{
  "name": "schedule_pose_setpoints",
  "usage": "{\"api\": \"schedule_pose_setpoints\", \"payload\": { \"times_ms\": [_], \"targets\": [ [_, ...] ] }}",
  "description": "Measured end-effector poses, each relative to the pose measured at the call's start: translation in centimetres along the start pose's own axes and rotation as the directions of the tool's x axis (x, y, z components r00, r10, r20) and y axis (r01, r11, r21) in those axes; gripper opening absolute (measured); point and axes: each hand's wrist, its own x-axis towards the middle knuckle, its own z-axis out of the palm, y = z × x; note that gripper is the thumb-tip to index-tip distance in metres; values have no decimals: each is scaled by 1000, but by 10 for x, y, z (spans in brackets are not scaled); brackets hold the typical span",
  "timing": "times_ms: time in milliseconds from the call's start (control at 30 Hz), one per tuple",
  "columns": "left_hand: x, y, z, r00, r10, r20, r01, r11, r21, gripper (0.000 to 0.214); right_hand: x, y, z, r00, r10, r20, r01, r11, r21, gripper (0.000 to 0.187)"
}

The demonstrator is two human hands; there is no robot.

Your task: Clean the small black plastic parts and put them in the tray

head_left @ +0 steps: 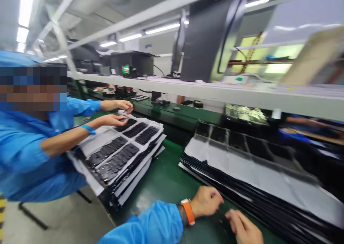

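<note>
My left hand, with an orange watch strap on the wrist, rests curled on the green table at the near edge of a stack of black trays covered with a white sheet. My right hand lies just beside it, fingers bent, next to a small dark part that I cannot make out through the blur. Whether either hand grips anything is unclear.
A co-worker in a blue smock sits at the left, both hands over a second tilted stack of trays with small black parts. A white shelf with a monitor and equipment runs overhead. The view is motion-blurred.
</note>
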Motion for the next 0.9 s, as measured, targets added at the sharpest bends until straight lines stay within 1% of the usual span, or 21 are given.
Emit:
{"api": "schedule_pose_setpoints", "payload": {
  "times_ms": [33, 67, 100, 167, 267, 433, 633, 900],
  "targets": [
    [3, -3, 0, 1000, -26, 18, 26, 999, -26, 23, 1, -5, -2, 999, 31, 10, -32, 998, 45, 73],
    [7, -5, 0, 999, -41, 33, 42, 998, -49, 24, 3, -9, -4, 998, 60, -22, -58, 993, 102, 79],
    [10, -8, 0, 998, -43, 43, 46, 997, -65, 27, 6, -10, -4, 995, 80, -56, -73, 991, 115, 82],
    [16, -11, 0, 998, -26, 60, 31, 996, -79, 38, 13, -7, -5, 987, 116, -114, -102, 987, 122, 84],
    [20, -13, -1, 997, 0, 81, 5, 998, -65, 51, 17, 2, -5, 981, 142, -135, -125, 984, 123, 83],
    [18, -13, -2, 993, 15, 117, -14, 1000, -5, 52, 16, 9, -5, 991, 112, -79, -105, 990, 93, 76],
    [14, -9, -3, 987, 33, 157, -45, 996, 72, 48, 15, 7, -6, 999, 49, -16, -49, 999, -10, 63],
    [11, -5, -4, 986, 59, 157, -80, 988, 132, 47, 12, 2, -5, 999, -27, 38, 31, 994, -105, 55]
  ]
}}
